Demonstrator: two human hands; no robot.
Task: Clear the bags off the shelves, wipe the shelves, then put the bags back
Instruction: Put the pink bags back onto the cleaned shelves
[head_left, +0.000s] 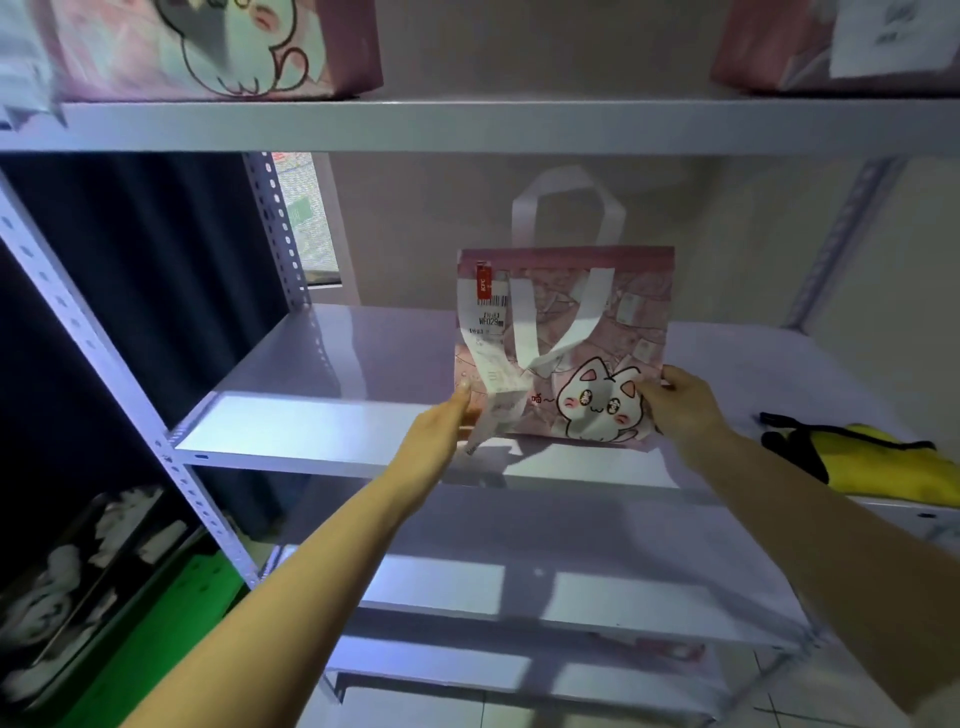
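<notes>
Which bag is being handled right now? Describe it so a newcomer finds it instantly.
On the white metal shelving, look at the middle shelf. The pink cat bag stands upright there between both hands, left hand and right hand. Unlike the top-shelf bags, it shows white handles and a receipt with a red tag.

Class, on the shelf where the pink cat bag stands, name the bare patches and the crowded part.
Bare: the shelf left of the pink cat bag, up to the perforated post. Crowded: the right end, where the right hand holds the bag beside the yellow cloth.
</notes>
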